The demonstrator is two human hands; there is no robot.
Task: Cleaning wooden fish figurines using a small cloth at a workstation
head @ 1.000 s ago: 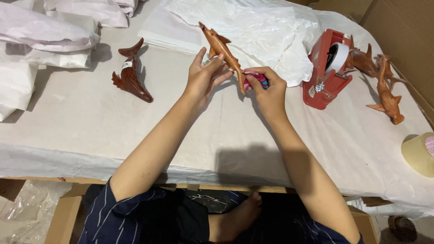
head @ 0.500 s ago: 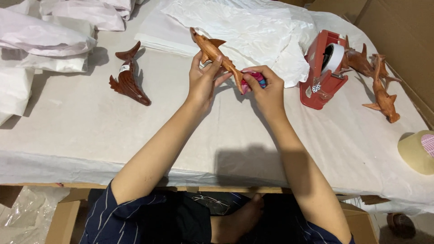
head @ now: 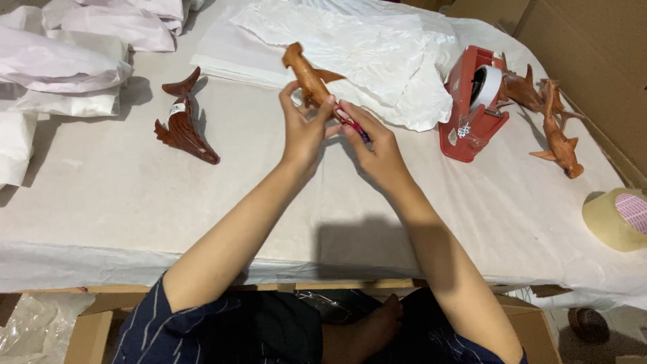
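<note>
1. Both bare forearms reach forward and converge, wrists close together.
2. The left hand is raised, fingers curled in a pinch.
3. The right hand sits just beside it, fingers bent inward, gripping.

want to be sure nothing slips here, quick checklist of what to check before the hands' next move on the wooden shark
1. Left hand grips the wooden shark: ok.
2. Right hand holds the pink pen against the shark: ok.
3. Pen tip touching the wood: cannot tell, fingers hide it.
4. Shark lifted off the table: ok.
5. Red tape dispenser within reach, beside the right hand: ok.
6. Dark wooden fish lying apart, left of the hands: ok.
</note>
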